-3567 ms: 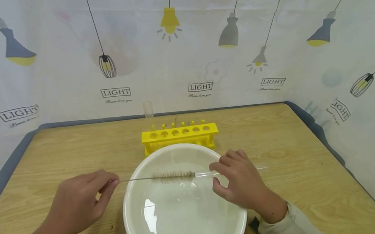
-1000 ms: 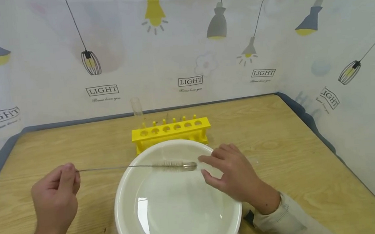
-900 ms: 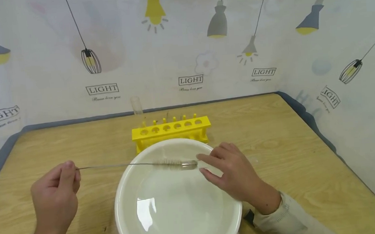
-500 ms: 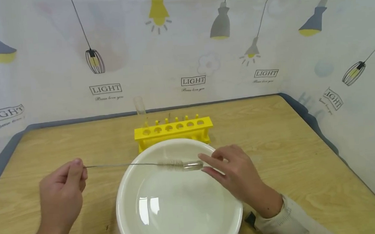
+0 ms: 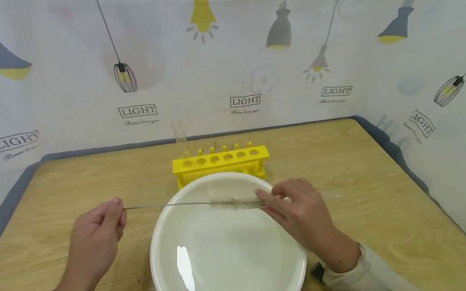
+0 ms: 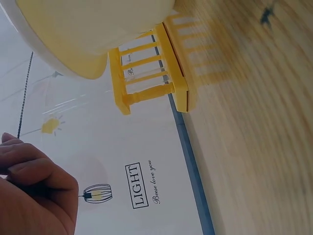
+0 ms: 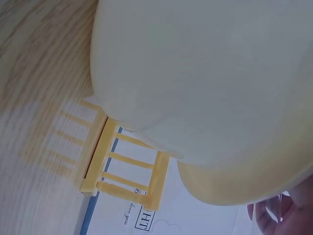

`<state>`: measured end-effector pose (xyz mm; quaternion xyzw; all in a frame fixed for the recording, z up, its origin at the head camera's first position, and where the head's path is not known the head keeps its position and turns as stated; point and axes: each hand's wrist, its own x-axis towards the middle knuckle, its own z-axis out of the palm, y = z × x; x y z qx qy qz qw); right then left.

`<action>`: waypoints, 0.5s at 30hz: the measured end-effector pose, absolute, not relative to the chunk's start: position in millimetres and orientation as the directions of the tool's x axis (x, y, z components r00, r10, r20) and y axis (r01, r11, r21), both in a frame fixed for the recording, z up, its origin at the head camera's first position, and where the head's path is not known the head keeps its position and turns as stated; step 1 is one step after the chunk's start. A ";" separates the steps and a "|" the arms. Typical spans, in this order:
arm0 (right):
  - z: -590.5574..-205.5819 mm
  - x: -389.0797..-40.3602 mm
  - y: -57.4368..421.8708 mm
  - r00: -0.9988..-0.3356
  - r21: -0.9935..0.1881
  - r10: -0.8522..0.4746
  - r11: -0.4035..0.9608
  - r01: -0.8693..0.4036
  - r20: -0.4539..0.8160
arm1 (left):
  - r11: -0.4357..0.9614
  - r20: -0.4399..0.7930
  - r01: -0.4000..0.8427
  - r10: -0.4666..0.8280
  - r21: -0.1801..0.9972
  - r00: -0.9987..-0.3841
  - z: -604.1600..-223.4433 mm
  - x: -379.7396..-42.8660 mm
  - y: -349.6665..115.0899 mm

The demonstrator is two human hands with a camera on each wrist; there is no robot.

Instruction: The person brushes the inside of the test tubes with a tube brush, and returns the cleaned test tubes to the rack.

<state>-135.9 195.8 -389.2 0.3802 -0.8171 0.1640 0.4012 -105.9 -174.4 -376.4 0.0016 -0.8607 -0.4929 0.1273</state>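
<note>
My left hand (image 5: 96, 243) pinches the thin twisted wire handle (image 5: 156, 206) of a test tube brush, thumb on top. The wire runs level over the basin to pale bristles (image 5: 222, 200); the front ones sit inside the mouth of a clear test tube (image 5: 247, 203). My right hand (image 5: 307, 216) holds that tube between thumb and fingers, its far end poking out to the right. In the left wrist view the left hand (image 6: 36, 188) has curled fingers, with the dark wire (image 6: 25, 93) rising from it. The right wrist view shows only part of the right hand (image 7: 293, 213).
Beneath the brush and tube stands a white basin (image 5: 156, 252), apparently holding water. Behind it is a yellow test tube rack (image 5: 222, 160), with another clear tube (image 5: 179, 133) upright at its left end. A printed cloth (image 5: 197, 85) hangs behind the wooden table (image 5: 379, 185).
Bristles that lay outside the tube's mouth are now partly inside. My left hand drew back left with a changed grip, then came right again. The right hand keeps hold of the tube.
</note>
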 end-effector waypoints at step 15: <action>-389.3 -135.4 197.4 -0.399 0.034 -0.504 0.652 -0.758 0.766 | 0.531 0.209 0.156 -0.042 0.833 -0.977 -375.0 -102.7 -167.1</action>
